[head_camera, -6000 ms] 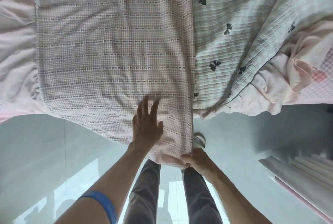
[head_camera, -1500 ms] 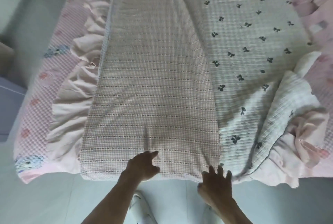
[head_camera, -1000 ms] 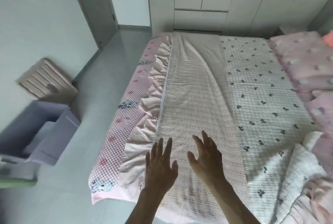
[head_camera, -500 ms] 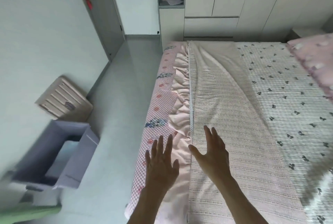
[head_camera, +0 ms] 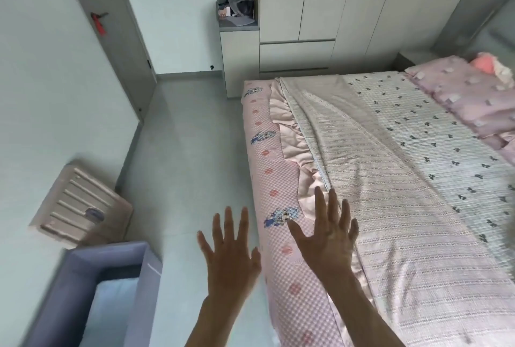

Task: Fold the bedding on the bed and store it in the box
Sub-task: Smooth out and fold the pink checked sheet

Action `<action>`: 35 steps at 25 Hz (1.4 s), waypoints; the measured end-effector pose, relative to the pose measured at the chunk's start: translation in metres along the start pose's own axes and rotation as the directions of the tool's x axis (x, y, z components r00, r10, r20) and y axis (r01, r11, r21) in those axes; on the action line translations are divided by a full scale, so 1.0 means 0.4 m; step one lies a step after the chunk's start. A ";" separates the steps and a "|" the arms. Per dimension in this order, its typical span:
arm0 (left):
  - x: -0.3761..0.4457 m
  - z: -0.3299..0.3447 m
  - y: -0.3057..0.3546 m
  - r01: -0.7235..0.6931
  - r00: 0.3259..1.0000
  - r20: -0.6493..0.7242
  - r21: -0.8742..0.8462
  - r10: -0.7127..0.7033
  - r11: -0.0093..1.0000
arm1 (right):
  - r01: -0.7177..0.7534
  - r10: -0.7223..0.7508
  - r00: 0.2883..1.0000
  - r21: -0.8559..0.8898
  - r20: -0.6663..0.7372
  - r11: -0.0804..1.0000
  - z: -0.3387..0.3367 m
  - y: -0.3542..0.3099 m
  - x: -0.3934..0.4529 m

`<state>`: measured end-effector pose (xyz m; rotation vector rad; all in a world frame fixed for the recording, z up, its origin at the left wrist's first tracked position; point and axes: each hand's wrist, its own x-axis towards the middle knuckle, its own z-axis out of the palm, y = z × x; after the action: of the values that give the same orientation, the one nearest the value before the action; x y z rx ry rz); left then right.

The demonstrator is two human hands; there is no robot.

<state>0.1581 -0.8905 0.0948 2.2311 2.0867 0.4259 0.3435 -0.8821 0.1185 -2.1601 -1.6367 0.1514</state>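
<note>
Bedding [head_camera: 390, 207] lies along the bed [head_camera: 281, 263] as one long strip, folded lengthwise: a pinkish woven face on top, a satin ruffle trailing along its left edge, and a white layer printed with small dark bows showing to its right. Neither hand holds any of it. The left hand [head_camera: 231, 260] hangs over the floor with fingers spread wide, and the right hand [head_camera: 328, 238] is spread the same way over the bed's edge and the ruffle — whether its palm touches the cloth I cannot tell.

Judging by how it drapes and creases, the bedding is soft and limp, light for its size but long enough to sag and slump if lifted by one point. The satin trim looks slippery (likely to slide out of a loose pinch). The best hold is probably at the two corners of one short end, thumb above and fingers below, pinching all layers together so the fold stays stacked — then carrying that end over to meet the other.

The purple box [head_camera: 92, 288] stands open on the floor to the left, well apart from the bed, with a pale ribbed lid [head_camera: 80, 207] leaning against the wall behind it. Pink pillows [head_camera: 468, 95] lie at the far right.
</note>
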 end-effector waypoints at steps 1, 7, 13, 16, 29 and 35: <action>0.013 -0.021 -0.051 -0.002 1.000 0.005 0.000 0.002 1.000 | -0.011 0.011 1.000 -0.004 0.009 1.000 0.012 -0.048 -0.009; 0.198 -0.054 -0.185 -0.085 0.993 0.071 -0.054 0.089 0.995 | 0.006 -0.018 0.997 -0.152 -0.078 0.988 0.068 -0.151 0.040; 0.426 0.007 -0.180 -0.307 0.941 0.138 -0.042 0.310 0.951 | -0.206 0.192 0.975 -0.134 -0.110 0.969 0.134 -0.164 0.156; 0.627 0.032 -0.153 -0.365 0.924 0.107 -0.036 0.367 0.930 | -0.262 0.249 0.962 -0.127 -0.107 0.957 0.178 -0.191 0.312; 1.521 0.169 -0.138 -0.537 0.829 0.111 -0.117 0.548 0.836 | -0.463 0.430 0.869 -0.097 -0.243 0.881 0.347 -0.345 1.066; 1.829 0.288 -0.063 -0.706 0.663 0.154 -0.197 0.733 0.680 | -0.678 0.636 0.718 -0.080 -0.283 0.731 0.430 -0.370 1.265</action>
<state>0.1955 -0.1505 0.0960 2.7920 0.9457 0.2905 0.3052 -0.3291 0.1050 -2.6963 -0.6979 -0.0543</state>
